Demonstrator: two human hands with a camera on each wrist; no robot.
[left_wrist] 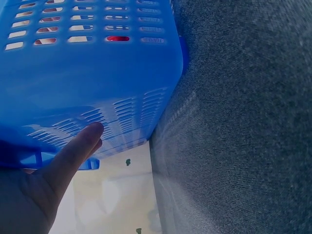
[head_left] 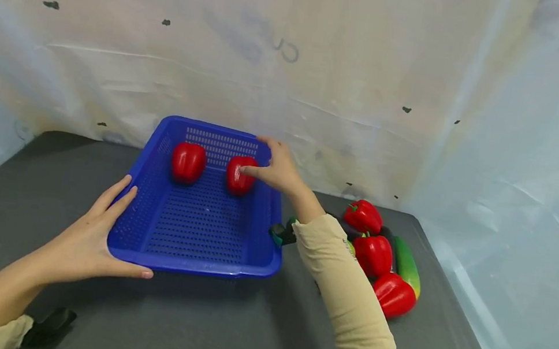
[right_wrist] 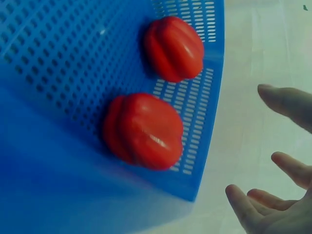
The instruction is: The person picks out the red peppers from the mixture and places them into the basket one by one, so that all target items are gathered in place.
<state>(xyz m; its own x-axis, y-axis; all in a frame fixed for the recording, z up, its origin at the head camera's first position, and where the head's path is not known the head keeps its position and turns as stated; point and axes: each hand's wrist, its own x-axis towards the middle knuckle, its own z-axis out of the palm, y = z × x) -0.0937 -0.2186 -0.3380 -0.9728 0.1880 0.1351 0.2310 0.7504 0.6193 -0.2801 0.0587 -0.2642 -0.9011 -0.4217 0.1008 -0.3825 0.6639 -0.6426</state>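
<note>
A blue plastic basket [head_left: 189, 266] with slotted walls sits at the centre of the head view. Two red bell peppers lie in its far part, one pepper [head_left: 188, 163] to the left and another pepper [head_left: 238, 176] to the right. My left hand [head_left: 84, 246] spans the basket's near left corner, fingers straight along the left wall and thumb stretched across the front. In the left wrist view, straight fingers [left_wrist: 73, 156] lie against the slotted wall. My right hand [head_left: 280, 169] is over the far right corner, fingers spread; in the right wrist view they hold nothing.
Right of the basket, more red peppers [head_left: 373, 255] lie piled with a green cucumber-like vegetable [head_left: 406, 266] and dark vegetables, partly hidden by my right sleeve [head_left: 348, 299]. The grey table [head_left: 187, 326] meets pale plastic sheeting [head_left: 352, 90] behind and on the right.
</note>
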